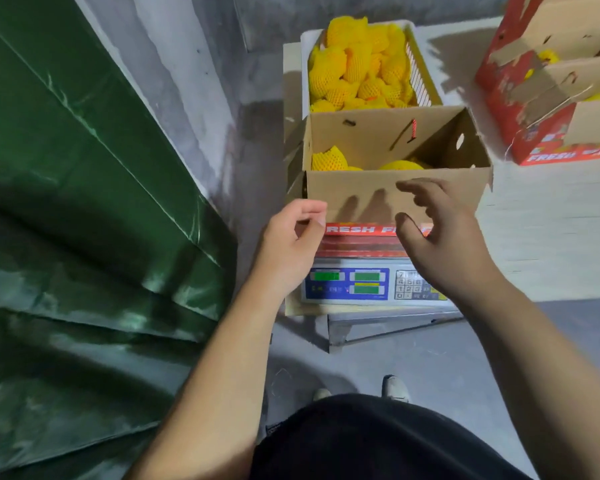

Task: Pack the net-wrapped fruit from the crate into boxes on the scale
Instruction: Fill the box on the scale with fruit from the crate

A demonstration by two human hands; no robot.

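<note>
1. Black clothing (378, 441) fills the bottom edge, with two shoe tips (395, 388) on grey floor (430, 358) just beyond it.
2. Left hand (288, 244): fingers curled in towards the thumb at the near-left corner of the box; whether it pinches the flap edge cannot be told.
3. Right hand (437, 237): fingers spread and loosely bent, holding nothing, in front of the near box wall and over the scale keypad.
4. Cardboard box (361, 195) sits on the scale (357, 285), flaps up, its red printed band facing the camera. Inside, net-wrapped fruit (328, 159) lies at the left wall, more showing at centre-right; most of the interior is open room.
5. White crate (420, 74) touches the far wall of the box and is heaped with yellow netted fruit to its rim.
6. Scale stands on a low bench (378, 323), its displays lit green.
7. Right: a red-and-brown carton (534, 109) rests on a pale stack (551, 230), close to the box's right edge.
8. Left: a green tarp (66, 220) slopes down, leaving a narrow strip of floor beside the bench.
</note>
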